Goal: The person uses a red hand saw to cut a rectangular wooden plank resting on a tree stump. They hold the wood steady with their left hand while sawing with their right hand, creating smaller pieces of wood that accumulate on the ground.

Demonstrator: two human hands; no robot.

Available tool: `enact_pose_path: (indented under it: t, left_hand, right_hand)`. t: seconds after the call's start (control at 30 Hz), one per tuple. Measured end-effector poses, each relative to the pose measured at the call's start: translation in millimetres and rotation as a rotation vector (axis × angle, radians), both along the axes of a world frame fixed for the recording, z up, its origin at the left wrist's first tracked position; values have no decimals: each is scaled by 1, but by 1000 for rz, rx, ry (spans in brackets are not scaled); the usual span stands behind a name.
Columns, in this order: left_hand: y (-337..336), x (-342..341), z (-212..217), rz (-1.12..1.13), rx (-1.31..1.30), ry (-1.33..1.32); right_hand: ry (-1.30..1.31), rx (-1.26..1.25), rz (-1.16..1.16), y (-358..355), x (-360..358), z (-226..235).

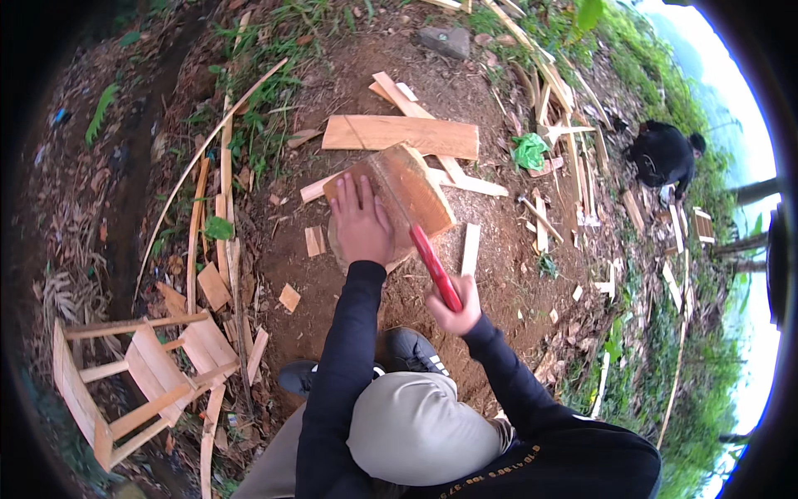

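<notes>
The wooden board lies tilted on a round stump, pinned under the flat, open left hand. The right hand, nearer the person than the stump, is clenched on the red handle of a saw, whose blade crosses the board. A long plank lies beyond the stump.

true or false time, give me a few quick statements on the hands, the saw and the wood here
1. The left hand lies flat on the wooden board. True.
2. The right hand holds a hammer. False: it grips a red-handled saw.
3. The board rests on a stump. True.
4. A wooden stool frame lies at lower left. True.
5. The green bag sits on the board. False: it lies on the ground apart, to the right.
</notes>
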State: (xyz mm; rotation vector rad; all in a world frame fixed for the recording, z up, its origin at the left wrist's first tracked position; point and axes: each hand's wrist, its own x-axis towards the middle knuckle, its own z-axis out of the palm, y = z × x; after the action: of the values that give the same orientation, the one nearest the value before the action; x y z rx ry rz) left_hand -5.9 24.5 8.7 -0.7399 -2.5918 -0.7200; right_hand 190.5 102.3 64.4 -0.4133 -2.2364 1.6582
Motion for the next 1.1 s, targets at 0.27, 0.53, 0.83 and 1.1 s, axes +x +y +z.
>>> enact_pose_path:
  t: [0.27, 0.53, 0.83, 1.1]
  left_hand:
    - [6, 9, 10, -19, -9, -3]
    - [4, 3, -1, 7, -71, 70]
    - [2, 4, -3, -5, -57, 34]
    - [-3, 3, 1, -2, -52, 31]
  right_hand:
    - [-28, -14, 42, 14, 18, -18]
    - [18, 11, 71, 5, 78, -3]
    - [-22, 29, 122, 13, 86, 1]
    - [-28, 0, 103, 12, 68, -14]
